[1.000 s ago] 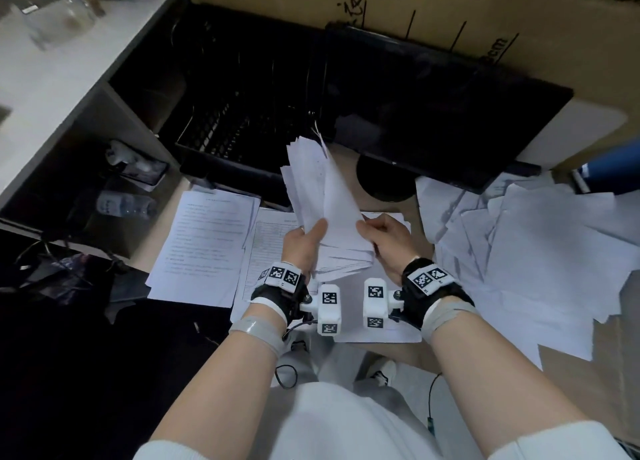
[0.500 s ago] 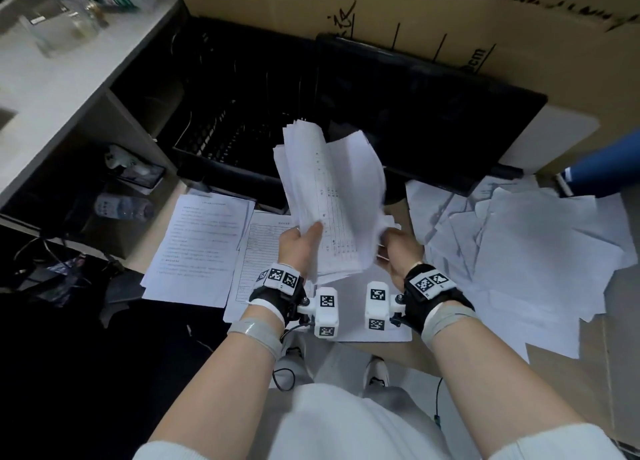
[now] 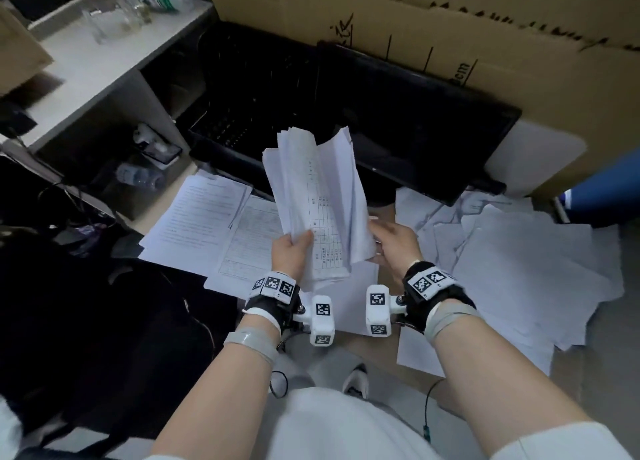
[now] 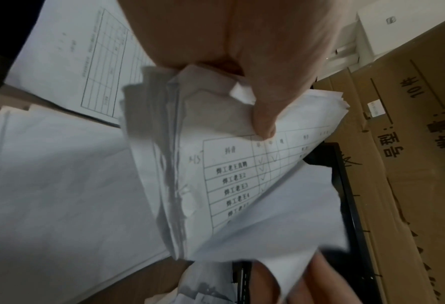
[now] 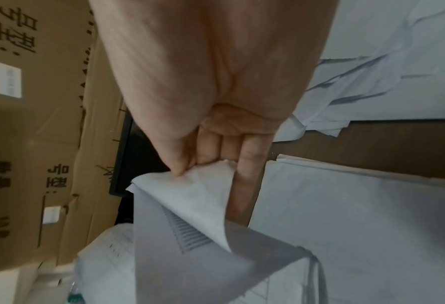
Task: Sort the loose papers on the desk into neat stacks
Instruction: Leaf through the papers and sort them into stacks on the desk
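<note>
fingers of the left hand (image 3: 290, 253) curled round the lower left corner of a bundle of papers (image 3: 317, 203), thumb (image 4: 264, 121) pressed on the printed table of the top sheet; fingers of the right hand (image 3: 394, 243) pinching the lower corner of one sheet (image 5: 200, 197) at the bundle's right side. held upright above the tabletop (image 3: 360, 341), well clear of it, probably so edges can be squared or a page peeled away for sorting. two tidier stacks (image 3: 194, 220) lying flat to the left below the bundle, a loose heap of sheets (image 3: 512, 262) spread to the right, so sorting looks only partly done. seen only from the head view: both piles at once, plus the dark monitor (image 3: 415, 127) and cardboard box (image 3: 450, 26) behind. shown only by the left wrist view: the ragged, uneven bundle edge and the ticked rows of the table. shown only by the right wrist view: thumb against fingertips on that single curled page.
</note>
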A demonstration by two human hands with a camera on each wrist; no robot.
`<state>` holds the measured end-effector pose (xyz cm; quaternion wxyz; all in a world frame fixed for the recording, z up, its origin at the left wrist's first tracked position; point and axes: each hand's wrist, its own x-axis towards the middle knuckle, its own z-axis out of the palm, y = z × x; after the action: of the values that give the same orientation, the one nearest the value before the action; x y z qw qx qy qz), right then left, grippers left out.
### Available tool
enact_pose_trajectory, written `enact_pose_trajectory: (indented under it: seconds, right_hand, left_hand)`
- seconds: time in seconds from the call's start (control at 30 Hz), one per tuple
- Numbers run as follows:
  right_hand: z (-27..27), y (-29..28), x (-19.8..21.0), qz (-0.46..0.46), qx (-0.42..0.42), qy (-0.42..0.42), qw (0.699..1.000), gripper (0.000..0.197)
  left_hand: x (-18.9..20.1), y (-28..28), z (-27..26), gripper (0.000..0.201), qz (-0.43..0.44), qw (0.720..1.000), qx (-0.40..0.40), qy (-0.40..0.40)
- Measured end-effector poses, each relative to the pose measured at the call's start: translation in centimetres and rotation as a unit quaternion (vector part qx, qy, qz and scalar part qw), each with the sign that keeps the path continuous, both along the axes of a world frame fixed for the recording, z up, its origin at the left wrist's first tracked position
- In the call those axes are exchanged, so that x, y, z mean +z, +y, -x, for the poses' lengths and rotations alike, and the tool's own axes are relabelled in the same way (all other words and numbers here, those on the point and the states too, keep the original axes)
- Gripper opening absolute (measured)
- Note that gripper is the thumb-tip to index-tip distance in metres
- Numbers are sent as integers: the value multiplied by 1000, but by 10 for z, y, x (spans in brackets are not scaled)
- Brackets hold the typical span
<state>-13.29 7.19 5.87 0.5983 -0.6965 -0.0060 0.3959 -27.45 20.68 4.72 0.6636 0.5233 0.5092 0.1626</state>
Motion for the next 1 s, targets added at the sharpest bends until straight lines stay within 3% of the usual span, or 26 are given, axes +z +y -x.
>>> enact_pose_trajectory:
  seconds: [0.2, 0.37, 0.43, 0.5, 0.6, 0.7, 0.8, 0.9, 1.0]
  right_hand:
    - [-3, -5, 13, 9, 75, -138, 988, 33]
    - [-1, 5, 12, 23, 169, -200, 965, 37]
    - [-2, 8, 10, 30, 142, -204, 968, 37]
    - [-9, 5, 6, 43, 35, -176, 983, 37]
    - [-21, -9, -17, 130, -65, -164, 976, 41]
    - [-16, -7, -32, 162, -46, -123, 978, 42]
    - [-6, 13, -35, 171, -30, -94, 980, 59]
    - [2, 26, -52, 201, -4, -116, 973, 39]
    - [13, 35, -60, 246, 20, -110, 963, 33]
  left_hand:
    - [8, -23, -9, 32, -7, 999, 13, -29]
    - [20, -36, -19, 42, -3, 997, -6, -72]
    - [18, -34, -19, 26, -27, 998, -13, -63]
    - [15, -26, -15, 11, -44, 998, 3, -49]
    - [7, -11, -5, 11, -67, 997, 28, -13]
    - [-2, 2, 4, 11, -56, 998, 13, 6]
    - [-7, 14, 11, 11, -32, 999, -29, 34]
    - [-10, 27, 21, 9, -41, 994, -69, 75]
    - [-23, 44, 32, 9, -42, 991, -69, 106]
